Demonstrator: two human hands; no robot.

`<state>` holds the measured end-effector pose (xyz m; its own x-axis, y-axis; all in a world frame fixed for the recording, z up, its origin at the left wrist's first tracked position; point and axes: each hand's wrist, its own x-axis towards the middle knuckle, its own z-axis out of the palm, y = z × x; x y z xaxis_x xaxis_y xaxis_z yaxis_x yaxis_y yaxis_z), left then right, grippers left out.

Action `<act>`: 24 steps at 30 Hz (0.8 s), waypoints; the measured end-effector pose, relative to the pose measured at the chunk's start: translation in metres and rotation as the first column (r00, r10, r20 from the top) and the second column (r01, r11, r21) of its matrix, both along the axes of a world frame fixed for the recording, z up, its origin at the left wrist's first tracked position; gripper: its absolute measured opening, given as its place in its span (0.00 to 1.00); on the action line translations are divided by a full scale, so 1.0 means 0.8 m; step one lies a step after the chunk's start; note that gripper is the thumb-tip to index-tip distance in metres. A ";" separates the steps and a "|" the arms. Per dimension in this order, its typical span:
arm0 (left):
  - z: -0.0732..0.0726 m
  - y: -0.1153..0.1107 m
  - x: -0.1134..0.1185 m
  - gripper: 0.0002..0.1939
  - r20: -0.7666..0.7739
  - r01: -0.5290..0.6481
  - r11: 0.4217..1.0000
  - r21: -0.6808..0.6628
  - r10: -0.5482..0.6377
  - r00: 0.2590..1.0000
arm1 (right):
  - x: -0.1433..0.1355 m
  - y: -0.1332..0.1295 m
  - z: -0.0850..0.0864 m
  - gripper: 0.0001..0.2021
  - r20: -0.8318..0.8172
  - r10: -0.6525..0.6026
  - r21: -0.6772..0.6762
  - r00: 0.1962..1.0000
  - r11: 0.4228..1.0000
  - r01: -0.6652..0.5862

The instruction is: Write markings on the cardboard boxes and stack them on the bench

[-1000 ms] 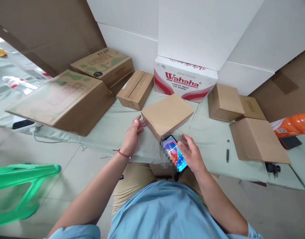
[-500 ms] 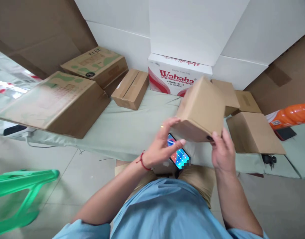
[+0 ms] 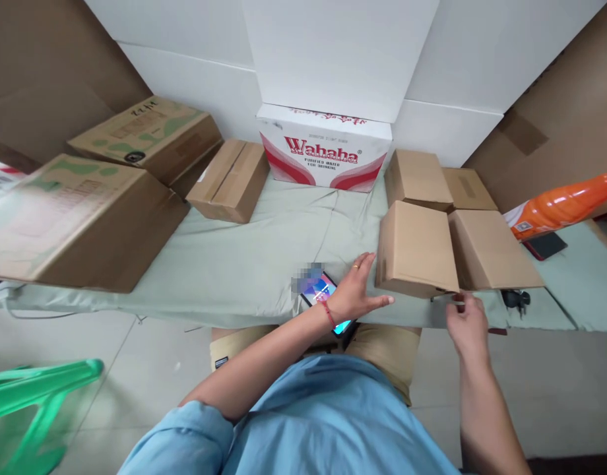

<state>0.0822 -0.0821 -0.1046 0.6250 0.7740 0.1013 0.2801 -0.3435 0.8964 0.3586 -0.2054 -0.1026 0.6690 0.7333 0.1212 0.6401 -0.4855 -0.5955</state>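
A plain cardboard box (image 3: 417,247) rests on the cloth-covered surface, in front of other boxes at the right. My left hand (image 3: 357,287) is open at its left side, fingers stretched toward the box's lower left edge. Close to the front right corner is my right hand (image 3: 468,323), its fingers loosely bent and the thumb apart, with nothing visible in it. Whether its fingertips still touch the box is hard to see. Under my left wrist lies a smartphone (image 3: 317,289) with a lit screen, partly covered by the hand and forearm.
Cardboard boxes (image 3: 491,251) stand right and behind, near an orange bottle (image 3: 561,204), a dark phone (image 3: 545,245) and keys (image 3: 517,301). A white Wahaba carton (image 3: 326,155) stands at the back. Leftward are a small box (image 3: 229,181), larger printed boxes (image 3: 86,224) and a green stool (image 3: 41,402).
The cardboard box has come down from the air to rest on the surface beside the others. Both hands have moved right with it, and it is no longer held up. The view has shifted right.
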 end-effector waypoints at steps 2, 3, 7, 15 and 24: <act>0.001 0.000 0.011 0.61 -0.009 -0.004 1.000 0.000 0.004 1.000 | 0.001 0.010 -0.003 0.27 0.060 0.040 -0.157 0.997 0.987 -0.031; 0.002 -0.001 0.019 0.62 -0.018 -0.013 1.000 -0.002 0.013 1.000 | 0.000 0.018 -0.004 0.27 0.071 0.051 -0.228 0.996 0.973 -0.033; 0.015 0.000 0.052 0.53 -0.161 -0.067 0.998 -0.006 0.065 0.985 | -0.003 0.047 0.000 0.17 0.117 0.107 -0.438 0.987 0.898 -0.046; 0.035 0.012 0.089 0.32 -0.303 -0.063 0.998 0.007 0.062 0.951 | 0.017 -0.011 0.036 0.09 0.021 0.119 -0.508 0.993 0.856 -0.092; 0.030 0.038 0.061 0.46 -0.237 -0.026 0.996 0.081 0.045 0.970 | 0.043 -0.131 0.099 0.14 -0.296 0.133 -0.335 0.946 0.913 -0.233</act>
<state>0.1312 -0.0521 -0.0807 0.6103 0.7920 0.0123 0.4960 -0.3942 0.7737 0.3932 -0.3105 -0.0231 0.4894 0.8050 -0.3352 0.5843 -0.5881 -0.5593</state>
